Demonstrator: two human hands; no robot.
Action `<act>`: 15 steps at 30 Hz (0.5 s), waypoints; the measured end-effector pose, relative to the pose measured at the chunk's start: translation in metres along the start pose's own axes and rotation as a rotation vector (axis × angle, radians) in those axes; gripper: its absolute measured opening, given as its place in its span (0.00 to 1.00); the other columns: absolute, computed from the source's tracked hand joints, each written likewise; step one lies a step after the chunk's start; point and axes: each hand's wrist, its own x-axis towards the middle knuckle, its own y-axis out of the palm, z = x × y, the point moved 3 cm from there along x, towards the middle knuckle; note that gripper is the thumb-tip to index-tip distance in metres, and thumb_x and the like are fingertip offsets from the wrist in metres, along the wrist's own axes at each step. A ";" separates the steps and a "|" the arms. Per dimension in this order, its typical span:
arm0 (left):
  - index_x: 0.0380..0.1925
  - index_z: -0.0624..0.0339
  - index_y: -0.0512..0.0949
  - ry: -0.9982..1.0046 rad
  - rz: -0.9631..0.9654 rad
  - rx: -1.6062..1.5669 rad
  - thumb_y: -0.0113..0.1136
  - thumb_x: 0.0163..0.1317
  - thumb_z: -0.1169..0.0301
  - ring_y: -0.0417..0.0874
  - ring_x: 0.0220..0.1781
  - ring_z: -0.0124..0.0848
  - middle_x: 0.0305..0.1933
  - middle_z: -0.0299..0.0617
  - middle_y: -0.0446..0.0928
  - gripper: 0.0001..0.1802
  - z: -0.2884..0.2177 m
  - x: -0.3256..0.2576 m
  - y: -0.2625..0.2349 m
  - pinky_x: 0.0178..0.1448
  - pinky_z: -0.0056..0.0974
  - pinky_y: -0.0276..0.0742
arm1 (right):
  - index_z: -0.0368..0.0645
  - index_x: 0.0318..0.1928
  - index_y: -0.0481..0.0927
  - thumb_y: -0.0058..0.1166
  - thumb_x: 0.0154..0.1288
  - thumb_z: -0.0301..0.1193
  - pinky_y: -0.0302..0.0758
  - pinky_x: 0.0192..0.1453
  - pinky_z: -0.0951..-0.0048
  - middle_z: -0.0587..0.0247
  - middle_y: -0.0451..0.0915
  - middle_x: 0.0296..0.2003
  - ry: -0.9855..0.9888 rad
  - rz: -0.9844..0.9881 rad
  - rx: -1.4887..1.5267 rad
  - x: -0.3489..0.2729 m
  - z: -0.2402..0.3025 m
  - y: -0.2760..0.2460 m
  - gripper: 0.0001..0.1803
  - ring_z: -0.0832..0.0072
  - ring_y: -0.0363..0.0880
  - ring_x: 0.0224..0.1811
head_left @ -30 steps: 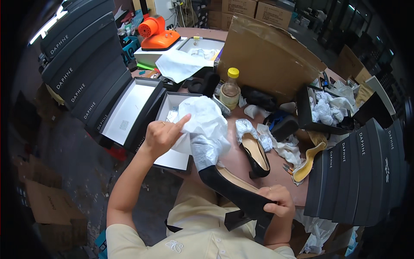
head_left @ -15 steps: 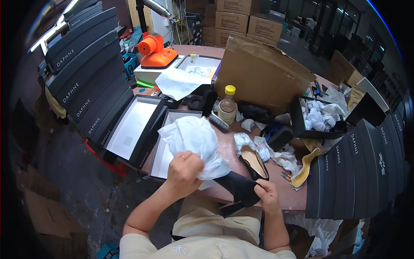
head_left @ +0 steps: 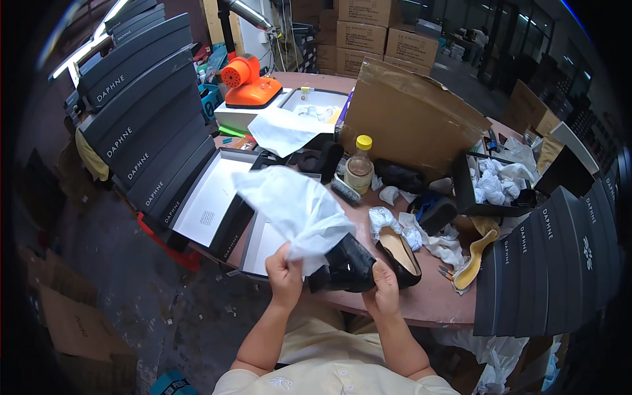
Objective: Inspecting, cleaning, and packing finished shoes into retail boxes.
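White tissue paper [head_left: 296, 204] hangs bunched in my left hand [head_left: 285, 275], its fingers closed on the lower end. My right hand [head_left: 384, 288] grips one end of a glossy black shoe [head_left: 347, 266] held above the table's front edge. The paper's lower end meets the shoe; whether it goes inside I cannot tell. Just beyond my right hand, a second black shoe [head_left: 399, 253] with a beige insole rests on the table, white paper at its far end. Partly covered by the tissue is an open shoebox [head_left: 258, 253] with a white inside.
Another open shoebox [head_left: 207, 197] lies by tall stacked dark boxes [head_left: 155, 141] on the left. A yellow-capped bottle [head_left: 359, 168] stands mid-table before a cardboard sheet [head_left: 415, 118]. Crumpled paper fills a black box [head_left: 500, 207]; more dark boxes [head_left: 526, 276] line the right.
The shoe has turned to show its glossy side and come nearer the second shoe. My left hand and the tissue have shifted right and lower. The view has also shifted slightly.
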 end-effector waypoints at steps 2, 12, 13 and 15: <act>0.32 0.66 0.74 0.203 0.020 0.410 0.60 0.59 0.63 0.73 0.22 0.38 0.24 0.44 0.74 0.14 -0.012 0.005 -0.007 0.28 0.37 0.66 | 0.33 0.47 0.74 0.42 0.72 0.35 0.74 0.52 0.72 0.56 0.80 0.44 0.004 0.001 -0.009 -0.005 -0.001 -0.006 0.16 0.74 0.79 0.45; 0.31 0.60 0.78 0.890 0.679 0.542 0.55 0.39 0.79 0.72 0.20 0.37 0.22 0.39 0.68 0.14 -0.059 0.031 0.048 0.22 0.41 0.65 | 0.32 0.42 0.76 0.54 0.62 0.28 0.71 0.41 0.69 0.51 0.78 0.34 -0.215 0.398 -1.251 -0.009 0.032 0.025 0.12 0.62 0.77 0.35; 0.29 0.60 0.77 0.852 0.597 0.544 0.55 0.40 0.78 0.72 0.19 0.38 0.21 0.39 0.67 0.12 -0.058 0.032 0.044 0.22 0.41 0.65 | 0.31 0.42 0.76 0.54 0.62 0.28 0.71 0.41 0.68 0.51 0.78 0.34 -0.182 0.411 -1.245 -0.008 0.033 0.024 0.12 0.61 0.77 0.35; 0.26 0.60 0.76 0.792 0.425 0.571 0.56 0.40 0.77 0.71 0.17 0.39 0.19 0.40 0.66 0.09 -0.061 0.036 0.025 0.21 0.42 0.65 | 0.33 0.42 0.77 0.50 0.66 0.29 0.72 0.42 0.74 0.58 0.80 0.35 -0.179 0.190 -0.902 -0.014 0.037 0.021 0.11 0.72 0.78 0.36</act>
